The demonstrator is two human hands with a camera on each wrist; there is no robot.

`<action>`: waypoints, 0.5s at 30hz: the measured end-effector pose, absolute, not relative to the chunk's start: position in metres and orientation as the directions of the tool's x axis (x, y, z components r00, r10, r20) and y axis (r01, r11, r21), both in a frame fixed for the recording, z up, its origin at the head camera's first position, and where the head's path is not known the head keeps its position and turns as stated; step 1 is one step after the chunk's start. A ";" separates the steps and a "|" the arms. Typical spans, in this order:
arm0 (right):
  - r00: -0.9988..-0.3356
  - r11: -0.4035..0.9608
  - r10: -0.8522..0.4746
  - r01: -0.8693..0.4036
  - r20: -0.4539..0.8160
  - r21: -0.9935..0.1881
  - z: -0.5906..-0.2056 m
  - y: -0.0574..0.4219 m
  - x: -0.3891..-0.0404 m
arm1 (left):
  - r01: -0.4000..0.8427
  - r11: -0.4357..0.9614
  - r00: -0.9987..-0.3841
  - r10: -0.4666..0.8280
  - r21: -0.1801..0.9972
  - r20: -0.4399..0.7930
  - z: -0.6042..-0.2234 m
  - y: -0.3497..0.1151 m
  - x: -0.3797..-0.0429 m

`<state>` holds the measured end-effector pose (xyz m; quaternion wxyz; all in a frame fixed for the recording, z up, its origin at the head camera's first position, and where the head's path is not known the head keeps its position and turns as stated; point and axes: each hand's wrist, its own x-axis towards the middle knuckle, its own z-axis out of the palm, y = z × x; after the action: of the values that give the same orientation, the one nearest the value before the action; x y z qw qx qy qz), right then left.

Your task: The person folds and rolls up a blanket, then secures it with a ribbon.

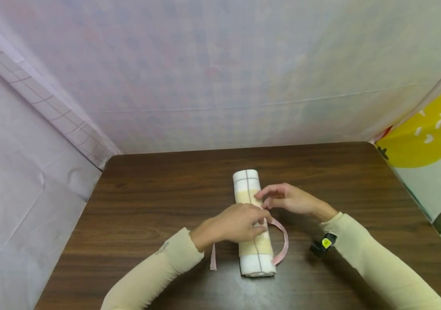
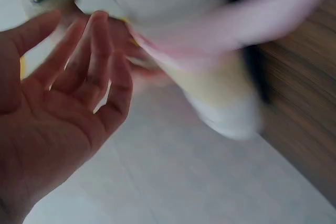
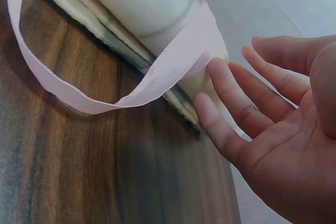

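A rolled cloth (image 1: 259, 262), white and cream with thin grey lines, lies lengthwise on the table. A pink ribbon (image 1: 284, 241) crosses it; one part loops out on the right, and a loose tail lies on the left. My left hand (image 1: 241, 221) is over the middle of the roll; its fingers (image 2: 100, 51) are loosely bent with nothing in them in the left wrist view. From the right, my right hand (image 1: 296, 199) reaches the roll. Its fingertips (image 3: 218, 72) are at the ribbon (image 3: 157, 82) and the roll's side, not closed round either.
The dark brown wooden table (image 1: 147, 193) bears the roll. A pale hanging sheet (image 1: 212, 86) stands behind its far edge, and another covers the left side. On the right hangs a cloth with a yellow print (image 1: 422, 137). A small black and yellow device (image 1: 326, 242) sits at my right wrist.
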<state>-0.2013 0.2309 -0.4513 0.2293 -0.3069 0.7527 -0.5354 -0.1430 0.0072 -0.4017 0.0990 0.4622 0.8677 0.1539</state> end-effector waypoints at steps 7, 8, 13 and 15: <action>-0.725 0.289 -0.689 -0.284 0.007 -0.914 -0.450 0.229 -0.200 | 0.507 0.592 -0.777 0.629 0.626 0.034 -0.415 -0.025 -0.173; -0.727 0.289 -0.687 -0.296 0.018 -0.911 -0.450 0.228 -0.200 | 0.482 0.592 -0.792 0.609 0.646 0.033 -0.418 -0.027 -0.175; -0.735 0.302 -0.671 -0.389 0.096 -0.871 -0.451 0.222 -0.195 | 0.411 0.591 -0.818 0.575 0.694 -0.005 -0.429 -0.028 -0.179; -0.736 0.330 -0.665 -0.443 0.128 -0.833 -0.451 0.220 -0.190 | 0.412 0.585 -0.814 0.581 0.699 -0.006 -0.433 -0.028 -0.179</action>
<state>-0.1903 0.2202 -0.4505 0.1190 -0.3435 0.8069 -0.4657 -0.1786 -0.0275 -0.4327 0.1178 0.2815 0.8823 0.3583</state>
